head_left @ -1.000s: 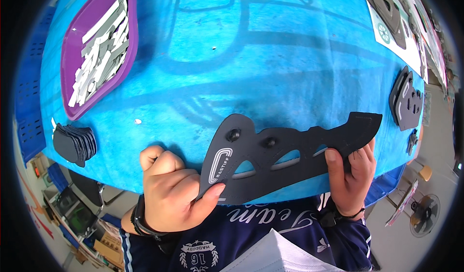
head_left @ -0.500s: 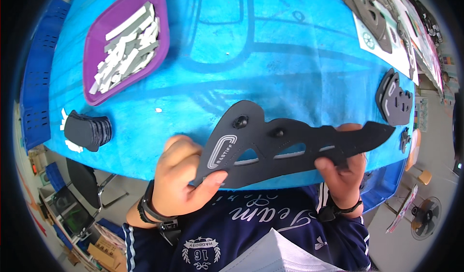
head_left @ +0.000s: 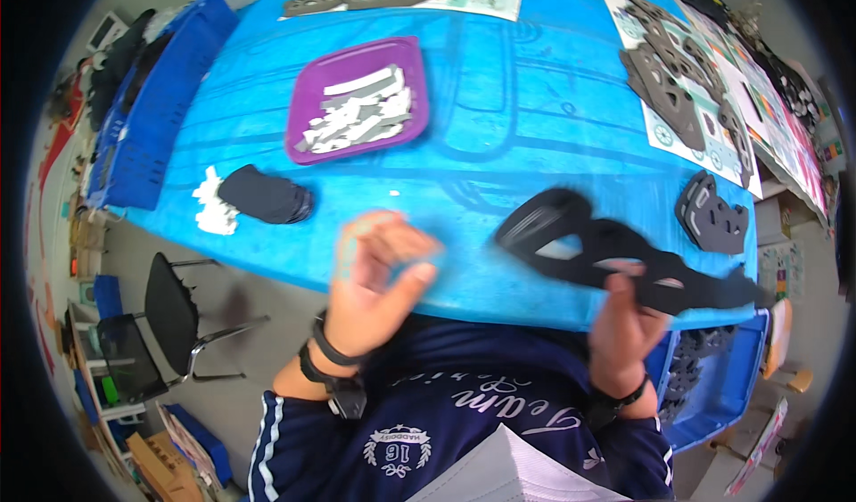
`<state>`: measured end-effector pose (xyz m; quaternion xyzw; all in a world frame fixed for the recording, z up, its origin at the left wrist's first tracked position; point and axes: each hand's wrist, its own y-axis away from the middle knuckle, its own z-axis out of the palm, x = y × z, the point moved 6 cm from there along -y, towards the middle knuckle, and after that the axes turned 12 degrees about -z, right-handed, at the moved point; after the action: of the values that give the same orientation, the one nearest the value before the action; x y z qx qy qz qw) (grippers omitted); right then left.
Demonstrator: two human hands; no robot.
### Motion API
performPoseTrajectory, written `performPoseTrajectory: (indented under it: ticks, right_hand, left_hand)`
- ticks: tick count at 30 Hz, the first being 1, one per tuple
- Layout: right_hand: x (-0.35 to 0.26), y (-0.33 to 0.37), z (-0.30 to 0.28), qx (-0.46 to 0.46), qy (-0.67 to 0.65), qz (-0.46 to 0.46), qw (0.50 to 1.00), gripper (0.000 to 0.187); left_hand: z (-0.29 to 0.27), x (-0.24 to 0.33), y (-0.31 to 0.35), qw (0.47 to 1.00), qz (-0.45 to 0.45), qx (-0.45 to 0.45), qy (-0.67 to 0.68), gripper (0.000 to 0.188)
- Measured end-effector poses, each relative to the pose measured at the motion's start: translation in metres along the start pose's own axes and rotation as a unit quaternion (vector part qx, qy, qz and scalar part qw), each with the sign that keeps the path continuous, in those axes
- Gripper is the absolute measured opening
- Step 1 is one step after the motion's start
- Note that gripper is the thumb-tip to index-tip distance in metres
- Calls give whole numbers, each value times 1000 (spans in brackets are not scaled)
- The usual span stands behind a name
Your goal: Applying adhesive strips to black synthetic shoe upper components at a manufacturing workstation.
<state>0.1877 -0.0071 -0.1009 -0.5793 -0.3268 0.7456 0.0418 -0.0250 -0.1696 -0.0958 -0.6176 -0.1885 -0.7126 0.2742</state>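
My right hand (head_left: pixel 622 325) grips a long, flat black panel (head_left: pixel 615 242) by its lower edge, thumb over it. The panel has cut-out windows and a pale marking at its wide left end, blurred by motion. It hangs over the front of the table, tilted down to the right. My left hand (head_left: pixel 379 275) is off the panel, over the table's front edge, with fingers loosely bent, thumb apart and nothing visible in it. A stack of black pieces (head_left: pixel 259 194) lies left of it, beside white scraps (head_left: pixel 214 203).
A purple tray (head_left: pixel 308 87) of white and grey strips stands on the blue table (head_left: pixel 499 168). Small black plates (head_left: pixel 713 217) lie at the right edge. Dark cut-out panels (head_left: pixel 664 92) rest on printed sheets beyond. A blue crate (head_left: pixel 713 395) stands below right, a chair (head_left: pixel 174 310) left.
My left hand has let go of the panel. My right hand has carried the panel to the right. The view has shifted, showing more of the table's far side.
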Motion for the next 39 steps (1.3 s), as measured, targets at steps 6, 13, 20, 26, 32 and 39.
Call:
performPoseTrajectory:
  ticks: [6,13,20,26,32,39]
  right_hand:
    - [-28,-11,22,-188,484,-321,792,34]
    - [-38,-7,63,-356,306,-247,848,33]
    - [-125,-35,37,-307,-395,-89,861,26]
    - [-148,-23,32,-287,-450,39,845,33]
    - [-136,-19,26,-217,-522,-71,822,30]
    - [-127,-13,31,-204,-524,-39,826,24]
  left_hand:
    - [-108,80,-33,744,100,46,-659,63]
    - [-154,74,-60,760,-72,-92,-639,56]
    - [-148,103,-62,787,1,-86,-611,61]
    - [-146,97,-73,751,-30,-66,-657,64]
    - [-133,114,-60,754,4,-39,-655,60]
    - [-42,105,-34,949,209,-60,-227,65]
